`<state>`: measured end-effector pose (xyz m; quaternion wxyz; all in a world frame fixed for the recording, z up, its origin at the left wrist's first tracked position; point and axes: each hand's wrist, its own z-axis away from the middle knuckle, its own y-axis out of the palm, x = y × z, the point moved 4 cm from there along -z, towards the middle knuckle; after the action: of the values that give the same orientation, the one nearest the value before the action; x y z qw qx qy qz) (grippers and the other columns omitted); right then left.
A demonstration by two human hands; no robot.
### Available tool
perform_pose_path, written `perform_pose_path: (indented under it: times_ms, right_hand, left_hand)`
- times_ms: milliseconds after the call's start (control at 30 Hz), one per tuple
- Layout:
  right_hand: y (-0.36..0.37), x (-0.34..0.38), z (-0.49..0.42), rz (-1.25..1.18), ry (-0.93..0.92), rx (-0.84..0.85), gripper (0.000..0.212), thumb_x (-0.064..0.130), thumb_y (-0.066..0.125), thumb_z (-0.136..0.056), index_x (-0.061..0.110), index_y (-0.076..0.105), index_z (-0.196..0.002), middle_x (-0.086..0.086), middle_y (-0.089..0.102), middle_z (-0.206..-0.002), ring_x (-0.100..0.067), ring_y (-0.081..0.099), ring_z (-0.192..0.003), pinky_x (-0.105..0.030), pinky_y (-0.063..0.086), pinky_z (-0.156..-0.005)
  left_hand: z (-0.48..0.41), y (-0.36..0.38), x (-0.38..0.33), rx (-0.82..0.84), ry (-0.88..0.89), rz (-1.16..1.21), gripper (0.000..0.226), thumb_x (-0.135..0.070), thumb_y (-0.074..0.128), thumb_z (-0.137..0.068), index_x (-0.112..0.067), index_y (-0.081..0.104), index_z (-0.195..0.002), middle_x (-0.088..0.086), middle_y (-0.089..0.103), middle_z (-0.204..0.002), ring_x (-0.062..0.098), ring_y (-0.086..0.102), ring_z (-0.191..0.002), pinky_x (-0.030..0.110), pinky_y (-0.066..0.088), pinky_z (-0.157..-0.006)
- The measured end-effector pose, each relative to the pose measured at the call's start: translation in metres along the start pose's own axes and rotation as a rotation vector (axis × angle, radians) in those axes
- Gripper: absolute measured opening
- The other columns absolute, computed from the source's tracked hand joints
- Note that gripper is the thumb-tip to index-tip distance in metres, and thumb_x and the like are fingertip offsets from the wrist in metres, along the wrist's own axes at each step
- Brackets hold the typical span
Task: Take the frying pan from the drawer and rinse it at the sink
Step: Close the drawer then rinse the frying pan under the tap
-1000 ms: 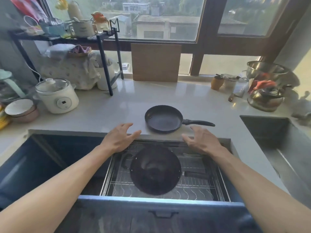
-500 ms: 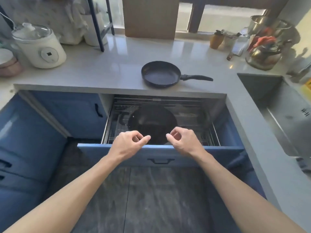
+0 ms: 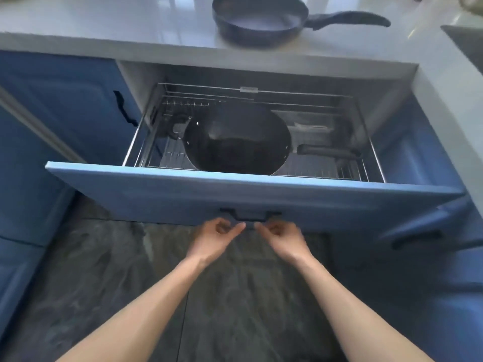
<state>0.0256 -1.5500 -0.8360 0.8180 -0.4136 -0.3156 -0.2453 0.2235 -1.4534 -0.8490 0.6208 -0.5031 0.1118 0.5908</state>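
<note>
A dark frying pan (image 3: 258, 20) sits on the pale counter (image 3: 117, 24) above the drawer, handle pointing right. The blue drawer (image 3: 170, 194) below it stands pulled out. Its wire basket (image 3: 326, 169) holds a black wok (image 3: 237, 145) with its long handle lying to the right. My left hand (image 3: 217, 237) and right hand (image 3: 283, 237) are side by side just under the drawer handle (image 3: 251, 217). Both have curled fingers, with fingertips close to the handle's lower edge and nothing held. A corner of the sink (image 3: 467, 45) shows at the top right.
A blue cabinet door (image 3: 65, 100) with a black handle stands to the left of the drawer. Lower blue drawer fronts (image 3: 431, 231) jut out on the right. Dark marbled floor (image 3: 235, 296) lies under my forearms.
Both hands came off the drawer's back rim, passed over the front edge and dropped to the handle. My view tilted down, so the window and the counter items left the frame.
</note>
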Motion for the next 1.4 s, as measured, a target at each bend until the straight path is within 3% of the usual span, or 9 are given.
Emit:
perform_pose_path:
  times_ms: [100, 267, 400, 600, 700, 800, 900, 1200, 1400]
  right_hand:
    - [0.013, -0.011, -0.019, -0.140, 0.030, -0.044, 0.037, 0.056, 0.084, -0.087, 0.023, 0.070, -0.079, 0.015, 0.076, -0.080, 0.002, 0.070, -0.078, -0.022, 0.052, -0.069]
    - [0.027, -0.016, -0.036, -0.344, 0.032, -0.059, 0.040, 0.038, 0.089, -0.089, 0.002, 0.073, -0.094, -0.005, 0.079, -0.081, -0.009, 0.071, -0.069, -0.030, 0.053, -0.069]
    - [0.029, -0.012, -0.046, -0.482, 0.084, -0.032, 0.027, 0.020, 0.084, -0.095, 0.000, 0.067, -0.100, -0.005, 0.074, -0.079, 0.005, 0.067, -0.055, -0.017, 0.054, -0.056]
    - [0.024, 0.011, -0.073, -0.665, 0.159, -0.042, 0.019, 0.017, 0.084, -0.095, 0.014, 0.066, -0.090, -0.008, 0.078, -0.087, -0.022, 0.074, -0.081, -0.034, 0.058, -0.071]
    - [0.016, 0.023, -0.092, -0.670, 0.188, -0.049, 0.019, 0.022, 0.086, -0.094, 0.011, 0.069, -0.094, -0.009, 0.078, -0.084, -0.021, 0.070, -0.076, -0.033, 0.054, -0.065]
    - [0.005, 0.037, -0.116, -0.672, 0.214, -0.070, 0.018, 0.020, 0.085, -0.094, 0.009, 0.071, -0.092, -0.007, 0.077, -0.081, -0.018, 0.068, -0.069, -0.025, 0.054, -0.056]
    - [-0.001, 0.049, -0.143, -0.692, 0.233, -0.063, 0.017, 0.020, 0.086, -0.093, 0.014, 0.071, -0.086, -0.002, 0.081, -0.081, -0.017, 0.076, -0.078, -0.028, 0.059, -0.064]
    - [-0.017, 0.087, -0.233, -0.730, 0.254, -0.102, 0.026, 0.021, 0.086, -0.093, 0.020, 0.066, -0.077, -0.003, 0.083, -0.090, -0.020, 0.080, -0.094, -0.036, 0.060, -0.077]
    - [-0.029, 0.110, -0.284, -0.753, 0.209, -0.119, 0.011, 0.022, 0.084, -0.095, 0.016, 0.075, -0.093, 0.000, 0.082, -0.095, -0.015, 0.079, -0.093, -0.029, 0.056, -0.070]
  left_hand:
    - [-0.019, 0.020, 0.008, -0.085, -0.002, 0.111, 0.043, -0.059, 0.088, -0.086, -0.021, 0.075, -0.099, -0.005, 0.075, -0.084, 0.013, 0.070, -0.079, 0.029, 0.048, -0.066]
    - [-0.034, 0.027, 0.007, -0.135, 0.002, 0.235, 0.038, -0.043, 0.096, -0.084, -0.011, 0.075, -0.087, -0.001, 0.077, -0.077, 0.011, 0.070, -0.070, 0.028, 0.053, -0.067]
    - [-0.045, 0.028, 0.004, -0.095, -0.038, 0.339, 0.035, -0.039, 0.097, -0.083, -0.010, 0.079, -0.089, 0.009, 0.084, -0.083, 0.018, 0.077, -0.071, 0.037, 0.060, -0.073]
    - [-0.073, 0.024, -0.024, -0.087, -0.090, 0.431, 0.033, -0.021, 0.093, -0.089, 0.004, 0.078, -0.105, 0.018, 0.086, -0.098, 0.013, 0.074, -0.069, 0.021, 0.057, -0.061]
    - [-0.100, 0.021, -0.031, -0.072, -0.109, 0.432, 0.037, -0.028, 0.097, -0.085, 0.000, 0.080, -0.103, 0.013, 0.087, -0.095, 0.024, 0.080, -0.080, 0.036, 0.062, -0.077]
    - [-0.127, 0.017, -0.043, -0.071, -0.114, 0.426, 0.045, -0.041, 0.100, -0.077, -0.005, 0.081, -0.095, 0.012, 0.087, -0.089, 0.019, 0.074, -0.076, 0.037, 0.054, -0.074]
    - [-0.155, 0.012, -0.058, -0.045, -0.096, 0.382, 0.052, -0.058, 0.097, -0.068, -0.014, 0.082, -0.092, 0.001, 0.087, -0.084, 0.012, 0.074, -0.070, 0.034, 0.054, -0.071]
    - [-0.247, 0.003, -0.101, -0.026, -0.078, 0.484, 0.042, -0.033, 0.097, -0.084, 0.002, 0.079, -0.099, 0.014, 0.084, -0.089, 0.017, 0.068, -0.069, 0.025, 0.053, -0.060]
    - [-0.296, 0.001, -0.131, -0.049, -0.066, 0.481, 0.033, -0.034, 0.096, -0.086, -0.014, 0.070, -0.087, 0.006, 0.072, -0.086, 0.015, 0.063, -0.066, 0.013, 0.044, -0.045]
